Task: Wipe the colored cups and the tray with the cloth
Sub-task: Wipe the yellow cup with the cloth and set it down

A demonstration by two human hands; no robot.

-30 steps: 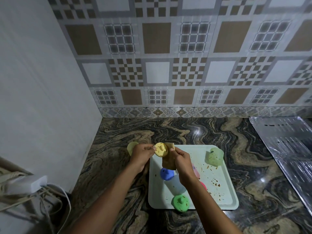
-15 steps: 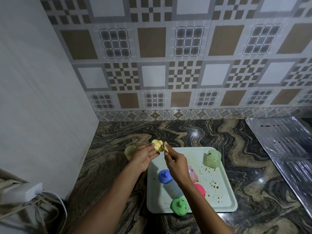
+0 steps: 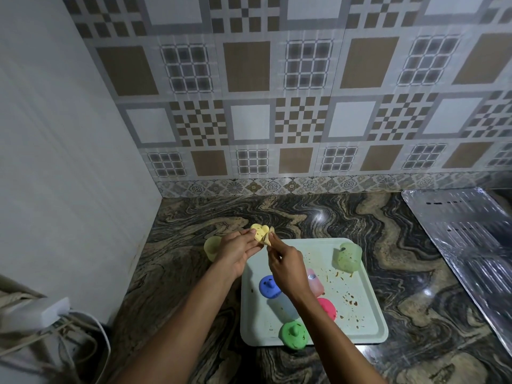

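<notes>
Crumb-speckled tray (image 3: 368,309) holds a green cup (image 3: 347,256) at its far right corner, with a blue lid (image 3: 270,285), red lid (image 3: 328,307) and green lid (image 3: 293,335) nearer. Over its far left corner, the left hand (image 3: 235,250) pinches a yellow lid (image 3: 259,232); the right hand (image 3: 288,270) pinches the cloth (image 3: 270,231) against it.

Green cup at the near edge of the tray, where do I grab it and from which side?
Probably round its wide top, from above and the near side. The green cup sits at the tray's near edge with its knobbed top facing up and bare counter in front, while the blue cup lies close behind.
</notes>
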